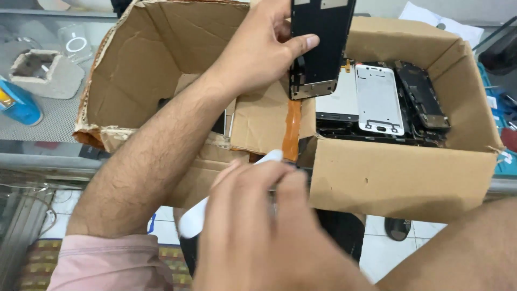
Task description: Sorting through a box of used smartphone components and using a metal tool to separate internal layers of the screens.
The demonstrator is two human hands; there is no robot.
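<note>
My left hand (pixel 258 54) reaches over a torn cardboard box (pixel 398 178) and grips a black phone screen panel (pixel 323 43) upright by its edge, thumb across the front. Close to the camera, my right hand (pixel 264 231) is closed around a slim white object (pixel 193 220), whose ends stick out past the fingers at either side. Inside the box's right half lie several phone parts, among them a white frame (pixel 378 99), a grey panel (pixel 339 102) and a dark board (pixel 423 94). The left half of the box is mostly hidden behind my forearm.
The box rests on a glass counter (pixel 43 161). To its left are a blue container (pixel 16 105) and a grey hollow block (pixel 40 67). Below the counter I see tiled floor, a patterned mat (pixel 32 264) and a dark sandal (pixel 398 229).
</note>
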